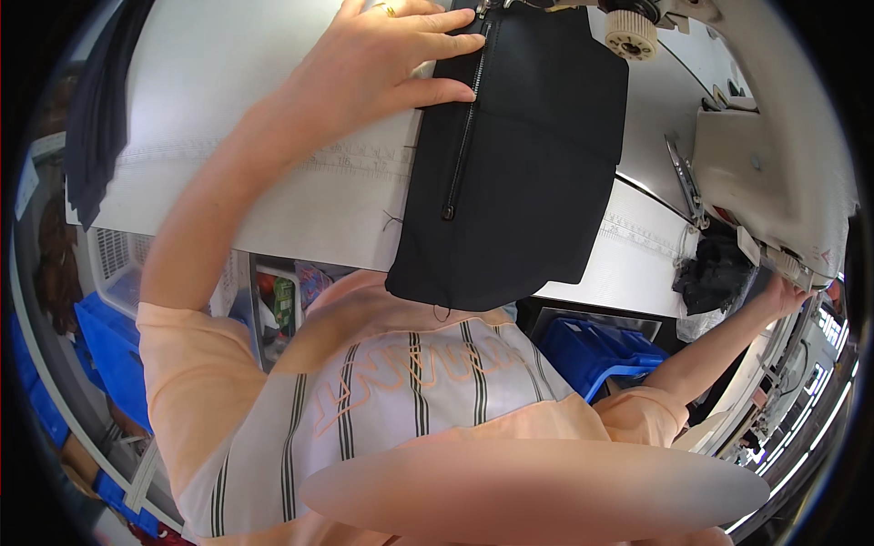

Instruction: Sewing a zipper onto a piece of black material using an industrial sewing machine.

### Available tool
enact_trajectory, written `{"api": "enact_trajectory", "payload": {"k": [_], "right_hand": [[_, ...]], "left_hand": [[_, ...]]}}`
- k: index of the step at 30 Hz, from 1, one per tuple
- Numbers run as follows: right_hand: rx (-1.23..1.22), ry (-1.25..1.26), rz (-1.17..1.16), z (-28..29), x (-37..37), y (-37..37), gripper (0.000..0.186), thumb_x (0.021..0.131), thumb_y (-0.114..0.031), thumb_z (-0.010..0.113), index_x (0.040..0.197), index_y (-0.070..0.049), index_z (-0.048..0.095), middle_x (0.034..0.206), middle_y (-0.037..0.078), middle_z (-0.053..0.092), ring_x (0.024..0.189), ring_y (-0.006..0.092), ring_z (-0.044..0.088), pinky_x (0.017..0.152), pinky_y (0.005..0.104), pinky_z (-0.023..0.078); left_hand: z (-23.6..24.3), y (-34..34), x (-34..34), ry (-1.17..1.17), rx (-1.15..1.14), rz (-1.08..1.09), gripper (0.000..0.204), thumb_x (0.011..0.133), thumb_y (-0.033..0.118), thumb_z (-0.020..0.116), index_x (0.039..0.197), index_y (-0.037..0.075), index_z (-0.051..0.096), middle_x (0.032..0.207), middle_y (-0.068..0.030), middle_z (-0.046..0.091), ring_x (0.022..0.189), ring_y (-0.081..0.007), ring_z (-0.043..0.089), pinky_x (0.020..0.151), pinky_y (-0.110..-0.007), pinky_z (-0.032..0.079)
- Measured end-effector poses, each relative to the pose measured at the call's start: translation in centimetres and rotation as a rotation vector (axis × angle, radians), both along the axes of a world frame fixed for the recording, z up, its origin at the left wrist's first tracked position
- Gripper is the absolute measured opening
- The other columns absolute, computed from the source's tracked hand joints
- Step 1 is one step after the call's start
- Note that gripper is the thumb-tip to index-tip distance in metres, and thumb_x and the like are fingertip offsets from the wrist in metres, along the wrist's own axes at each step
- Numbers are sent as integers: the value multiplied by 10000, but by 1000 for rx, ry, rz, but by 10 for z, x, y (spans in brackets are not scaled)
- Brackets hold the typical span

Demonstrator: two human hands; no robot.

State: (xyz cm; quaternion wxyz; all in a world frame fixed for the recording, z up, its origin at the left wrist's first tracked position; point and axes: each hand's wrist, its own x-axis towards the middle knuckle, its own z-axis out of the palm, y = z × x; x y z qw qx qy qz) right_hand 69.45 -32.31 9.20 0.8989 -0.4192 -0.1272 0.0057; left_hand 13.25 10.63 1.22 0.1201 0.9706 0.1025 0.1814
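Have the left hand laid flat, fingers apart, on the upper left part of a black fabric panel, fingertips right at the zipper. Can see that panel lying on the white bench, top end up by the sewing machine needle area, bottom end poking past the front edge. Can't really make out the grip of the right hand, over by the machine's far right end. Also spot a blue plastic bin below.
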Motion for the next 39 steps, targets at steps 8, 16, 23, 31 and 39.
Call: {"api": "enact_trajectory", "payload": {"k": [8, 16, 23, 31, 39], "right_hand": [[-1124, -1391, 276, -10, -311, 200, 385, 923, -173, 579, 1237, 51, 568, 1250, 174, 602, 1132, 283, 588, 970, 394, 455], [-1248, -1698, 397, -93, -365, 307, 912, 843, -653, 563, 1386, 62, 401, 1265, 258, 559, 1208, 352, 518, 1101, 473, 296], [-1281, -1734, 370, -91, -363, 306, 966, 839, -708, 507, 1416, 54, 368, 1271, 256, 561, 1232, 351, 508, 1106, 471, 285], [-1274, -1721, 369, -95, -355, 309, 972, 838, -712, 504, 1420, 55, 370, 1325, 260, 523, 1312, 348, 441, 1127, 477, 261], [-1377, -1578, 575, -92, -355, 309, 923, 844, -680, 527, 1465, -28, 323, 1461, 190, 370, 1395, 368, 293, 1150, 533, 194]], "left_hand": [[-12, 0, 0, -24, 135, 69, 445, 820, 414, 711, 1205, 192, 684, 1328, -4, 607, 1116, -178, 588, 1085, -614, 253], [-11, -2, -2, -19, 245, 61, 433, 816, 444, 693, 1192, 230, 685, 1329, 36, 604, 1243, -218, 524, 993, -566, 342], [-8, -3, -4, 43, 126, 82, 422, 824, 434, 687, 1201, 244, 681, 1334, 47, 599, 1208, -231, 541, 975, -541, 358], [-11, 1, -1, 9, 176, 70, 441, 822, 405, 697, 1232, 245, 666, 1349, 31, 587, 1193, -235, 544, 1057, -616, 306], [-15, 1, 2, -52, 64, 64, 436, 822, 403, 694, 1226, 240, 671, 1346, 21, 590, 1184, -229, 548, 1063, -622, 301]]}}
